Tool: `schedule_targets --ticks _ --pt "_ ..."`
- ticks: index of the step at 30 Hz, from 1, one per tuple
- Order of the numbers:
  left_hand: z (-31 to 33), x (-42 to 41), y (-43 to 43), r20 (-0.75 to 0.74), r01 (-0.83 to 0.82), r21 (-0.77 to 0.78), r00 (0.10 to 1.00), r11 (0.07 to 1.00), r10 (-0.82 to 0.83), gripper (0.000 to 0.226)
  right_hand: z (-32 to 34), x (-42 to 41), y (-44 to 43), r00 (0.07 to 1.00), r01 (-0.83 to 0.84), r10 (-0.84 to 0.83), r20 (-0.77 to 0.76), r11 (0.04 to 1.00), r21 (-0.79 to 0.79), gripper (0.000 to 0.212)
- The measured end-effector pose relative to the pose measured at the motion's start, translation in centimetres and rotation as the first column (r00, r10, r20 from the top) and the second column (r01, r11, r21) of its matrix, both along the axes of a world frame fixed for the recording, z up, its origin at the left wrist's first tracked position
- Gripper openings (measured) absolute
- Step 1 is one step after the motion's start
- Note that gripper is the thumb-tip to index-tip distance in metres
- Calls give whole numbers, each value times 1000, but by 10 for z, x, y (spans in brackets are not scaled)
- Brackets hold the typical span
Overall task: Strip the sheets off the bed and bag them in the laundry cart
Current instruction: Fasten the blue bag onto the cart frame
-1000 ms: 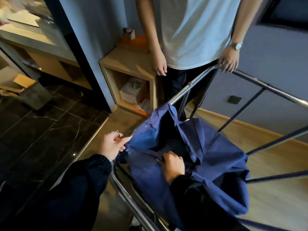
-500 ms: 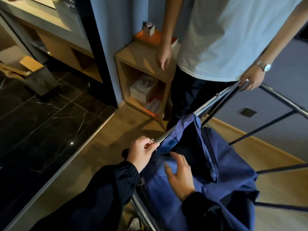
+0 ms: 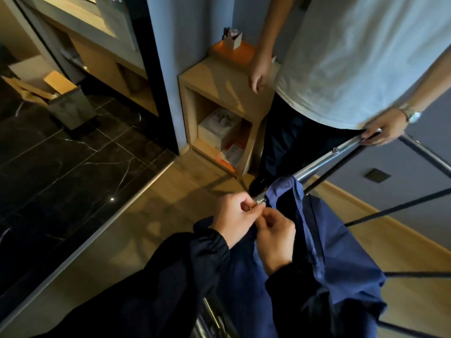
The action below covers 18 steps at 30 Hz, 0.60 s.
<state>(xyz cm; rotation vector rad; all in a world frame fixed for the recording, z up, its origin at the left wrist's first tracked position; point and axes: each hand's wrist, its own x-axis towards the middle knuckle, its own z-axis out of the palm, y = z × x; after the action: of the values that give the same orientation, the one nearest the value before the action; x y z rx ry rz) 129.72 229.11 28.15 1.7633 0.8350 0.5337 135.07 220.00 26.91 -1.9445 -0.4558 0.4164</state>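
The blue bag (image 3: 341,242) hangs inside the cart (image 3: 319,164), its top edge draped over the chrome rail and its cloth sagging down between the dark cross bars. At the bag's near corner, 2 hands work close together, almost touching. The left hand (image 3: 233,215) has its fingers curled, pinching a small metal ring (image 3: 258,203) right at the rail's end. The right hand (image 3: 275,237) is just beside it, fingers (image 3: 269,219) bent inward and, as far as the blur allows, pinching the bag's corner cloth. Both wrists wear dark sleeves (image 3: 170,276). Across the cart stands a person (image 3: 353,57) in a pale shirt, 1 hand (image 3: 380,134) gripping the far rail, a watch (image 3: 413,116) on that wrist. Beside them a wooden cubby (image 3: 214,79) sits against the wall, with boxes (image 3: 217,128) inside it.
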Motion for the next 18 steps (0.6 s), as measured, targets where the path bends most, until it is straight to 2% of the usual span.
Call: schedule_targets --ticks 5,8,12,15,18 --pt "60 50 5 139 41 -30 990 999 -37 34 51 52 5 999 1 -7 31 985 173 9" --pt "71 70 12 151 110 -49 983 993 -101 30 61 76 5 998 -38 28 48 976 216 9" --pt "55 84 18 43 239 -286 971 928 -237 8 35 100 3 999 -46 46 2 990 133 16" --pt "36 98 24 -83 318 -310 930 896 -359 3 5 113 -2 998 -54 55 -35 998 39 23" --pt "20 109 31 -83 373 -344 902 862 -423 9 -5 124 -2 994 -96 95 -55 995 -9 27"
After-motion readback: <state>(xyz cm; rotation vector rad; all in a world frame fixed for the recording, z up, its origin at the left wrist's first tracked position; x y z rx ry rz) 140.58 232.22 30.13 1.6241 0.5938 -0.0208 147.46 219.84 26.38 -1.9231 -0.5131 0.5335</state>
